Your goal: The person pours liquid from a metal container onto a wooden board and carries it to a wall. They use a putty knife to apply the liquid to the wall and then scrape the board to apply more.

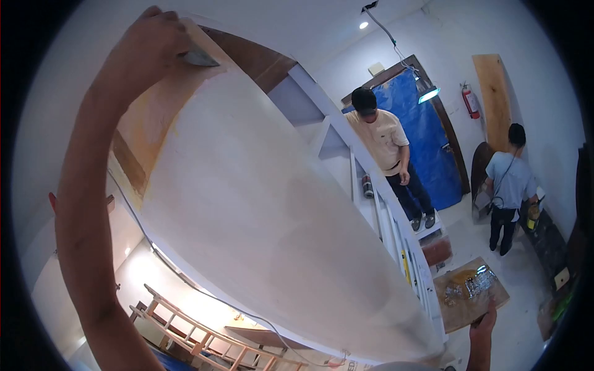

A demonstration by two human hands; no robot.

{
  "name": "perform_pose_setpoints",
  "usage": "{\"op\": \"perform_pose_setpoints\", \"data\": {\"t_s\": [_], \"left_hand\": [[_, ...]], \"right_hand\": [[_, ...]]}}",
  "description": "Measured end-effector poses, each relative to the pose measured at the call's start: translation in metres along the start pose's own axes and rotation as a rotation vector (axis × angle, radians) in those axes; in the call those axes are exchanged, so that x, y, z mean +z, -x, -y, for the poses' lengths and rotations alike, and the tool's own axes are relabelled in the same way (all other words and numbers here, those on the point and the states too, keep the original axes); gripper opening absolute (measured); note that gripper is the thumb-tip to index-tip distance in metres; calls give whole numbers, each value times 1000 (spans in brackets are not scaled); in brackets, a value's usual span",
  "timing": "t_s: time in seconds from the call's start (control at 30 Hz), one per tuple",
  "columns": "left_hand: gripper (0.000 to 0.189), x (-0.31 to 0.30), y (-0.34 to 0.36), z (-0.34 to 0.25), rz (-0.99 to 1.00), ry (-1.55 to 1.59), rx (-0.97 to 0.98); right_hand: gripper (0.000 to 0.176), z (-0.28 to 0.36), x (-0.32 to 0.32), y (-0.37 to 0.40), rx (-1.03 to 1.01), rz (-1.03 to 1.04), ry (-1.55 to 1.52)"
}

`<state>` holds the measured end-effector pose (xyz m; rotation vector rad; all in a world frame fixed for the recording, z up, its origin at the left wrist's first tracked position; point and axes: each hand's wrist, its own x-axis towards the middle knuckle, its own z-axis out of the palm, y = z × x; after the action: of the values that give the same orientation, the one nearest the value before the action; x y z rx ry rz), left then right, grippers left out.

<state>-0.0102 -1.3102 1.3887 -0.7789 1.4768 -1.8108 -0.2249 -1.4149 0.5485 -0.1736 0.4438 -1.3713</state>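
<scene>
My left hand is raised at the upper left, its fingers closed around a putty knife. The metal blade lies against the tan, smeared end of a large curved white panel, shaped like a boat hull. Low on the right, my right hand grips the edge of a flat brown board. Glossy, wet-looking paste is spread on the board's upper face. Part of my right hand is hidden beneath the board.
A person in a beige shirt stands on a step behind the panel's framed edge. Another person faces the right wall. A spray can sits on the frame. A wooden ladder lies below left. A lit lamp hangs overhead.
</scene>
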Motion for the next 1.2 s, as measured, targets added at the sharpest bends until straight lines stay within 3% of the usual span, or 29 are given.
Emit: {"op": "perform_pose_setpoints", "data": {"t_s": [0.23,0.33,0.43,0.5,0.57,0.63,0.7,0.93,1.03,1.13,1.2], "left_hand": [[12,-24,5,17,-115,13,-87],[10,-11,-16,13,-128,-69,-179],[14,-31,-55,0,123,-145,-389],[8,-33,-60,-8,22,-218,-563],[7,-19,-53,6,-45,-303,-594],[12,6,-33,43,-70,-399,-482],[14,18,-25,50,-18,-358,-551],[15,12,-17,45,65,-153,-456],[3,-2,-31,32,146,-87,-418],[3,10,-32,28,-47,13,-220],[4,8,-35,30,31,52,-202]], "right_hand": [[61,1,-4,-9,-5,-11,-7],[61,7,11,-3,-42,84,-18],[62,6,7,-8,-64,113,-25],[62,4,7,-7,-80,120,-49],[62,7,9,-2,-86,129,-58],[62,11,12,2,-79,142,-48],[60,13,14,3,-62,141,-50],[59,19,27,5,-53,202,15],[60,19,32,7,-17,191,8],[61,13,26,3,-23,197,7],[61,11,25,1,-12,202,9]]}}
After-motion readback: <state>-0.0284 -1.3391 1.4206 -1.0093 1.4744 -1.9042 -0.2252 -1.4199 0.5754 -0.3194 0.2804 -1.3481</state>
